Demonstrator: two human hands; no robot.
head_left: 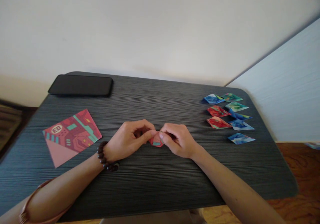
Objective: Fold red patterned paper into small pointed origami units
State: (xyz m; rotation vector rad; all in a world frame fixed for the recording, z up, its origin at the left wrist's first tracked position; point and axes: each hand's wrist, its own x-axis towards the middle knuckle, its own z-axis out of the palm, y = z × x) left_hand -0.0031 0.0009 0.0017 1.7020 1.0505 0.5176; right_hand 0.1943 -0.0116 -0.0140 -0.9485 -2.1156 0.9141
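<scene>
A small folded piece of red and teal patterned paper (157,140) is pinched between both hands, just above the middle of the dark table. My left hand (133,138), with a beaded bracelet at the wrist, grips its left side between thumb and fingers. On its right side my right hand (178,139) pinches it the same way. Fingers cover much of the fold. Left of my hands lies a patterned red paper sheet (72,135), flat, with a pale pink corner at its lower left.
Several folded paper pieces stand at the right: red ones (218,122), blue ones (241,138) and green ones (237,106). A black rectangular object (81,85) lies at the back left. The dark table (160,177) meets a white wall (150,30) behind.
</scene>
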